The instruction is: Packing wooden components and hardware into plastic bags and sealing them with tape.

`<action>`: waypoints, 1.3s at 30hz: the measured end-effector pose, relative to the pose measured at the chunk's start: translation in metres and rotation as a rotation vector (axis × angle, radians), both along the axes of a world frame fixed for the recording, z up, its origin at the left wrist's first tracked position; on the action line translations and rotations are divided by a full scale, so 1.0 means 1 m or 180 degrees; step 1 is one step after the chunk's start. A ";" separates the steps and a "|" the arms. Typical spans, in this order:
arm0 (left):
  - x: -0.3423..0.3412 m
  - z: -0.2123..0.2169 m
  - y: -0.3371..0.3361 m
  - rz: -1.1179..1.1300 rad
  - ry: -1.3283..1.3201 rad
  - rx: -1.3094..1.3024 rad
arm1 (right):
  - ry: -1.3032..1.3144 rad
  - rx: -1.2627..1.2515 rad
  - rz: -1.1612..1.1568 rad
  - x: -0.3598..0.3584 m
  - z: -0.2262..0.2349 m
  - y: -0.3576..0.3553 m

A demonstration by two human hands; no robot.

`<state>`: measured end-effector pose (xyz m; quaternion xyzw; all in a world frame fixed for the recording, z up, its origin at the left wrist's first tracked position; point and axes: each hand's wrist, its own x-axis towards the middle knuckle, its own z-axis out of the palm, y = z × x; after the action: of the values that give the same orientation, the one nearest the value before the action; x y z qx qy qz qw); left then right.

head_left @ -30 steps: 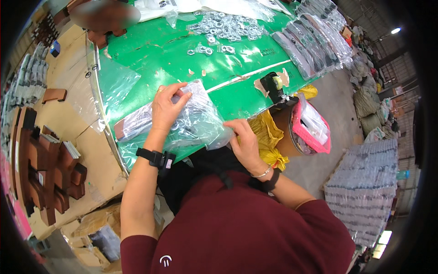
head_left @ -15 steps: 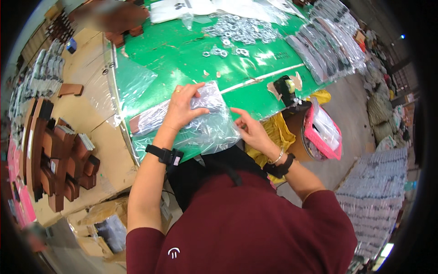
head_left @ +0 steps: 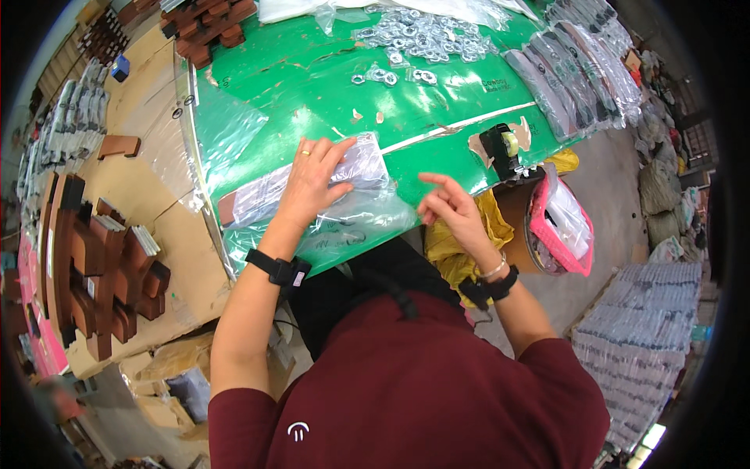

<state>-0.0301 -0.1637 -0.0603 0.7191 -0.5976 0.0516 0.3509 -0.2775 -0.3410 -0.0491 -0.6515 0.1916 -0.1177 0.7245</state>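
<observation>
A long, flat package in a clear plastic bag [head_left: 367,160] lies near the front edge of the green table. One end of a brown wooden-looking piece [head_left: 226,209] shows at its left. My left hand [head_left: 312,176] rests on top of the package, fingers and thumb spread, pressing it down. The bag's loose, crinkled part [head_left: 355,223] spreads toward me. Just right of that loose film, my right hand [head_left: 453,209] is raised, index finger stretched out and the other fingers partly bent. Nothing shows in it. A black tape dispenser [head_left: 498,148] stands farther right at the table edge.
Metal rings in small clear bags [head_left: 426,35] lie at the back, near wrapped packages [head_left: 558,82] at the right. Brown pieces [head_left: 101,266] are stacked on cardboard at left. A pink basket [head_left: 580,262] and yellow sack [head_left: 484,223] sit below the table's right edge.
My right hand has moved away from the bag's edge, up and to the right. The loose film lies flatter. My left hand stays on the package, with only a slight shift.
</observation>
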 end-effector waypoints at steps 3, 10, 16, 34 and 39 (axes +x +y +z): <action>0.000 -0.002 0.003 0.0092 0.0091 0.0168 | -0.0051 -0.2923 0.0235 0.023 -0.006 -0.006; -0.003 0.004 0.001 0.0107 0.0215 0.0181 | -0.0742 -0.4466 0.0240 0.062 -0.014 0.005; -0.004 0.004 0.010 0.0102 0.0158 0.0383 | -0.1037 -0.4008 0.0132 0.088 -0.013 0.014; 0.006 0.022 0.018 -0.0153 0.1198 0.0637 | -0.1152 -0.3387 0.0587 0.124 -0.026 -0.013; -0.044 0.054 0.065 0.1167 0.1031 0.0391 | -0.1159 -0.3456 0.0492 0.125 -0.026 -0.016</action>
<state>-0.0744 -0.0992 -0.0058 0.8344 -0.3951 -0.0380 0.3825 -0.1525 -0.3565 -0.0754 -0.9114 -0.0721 -0.2561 0.3141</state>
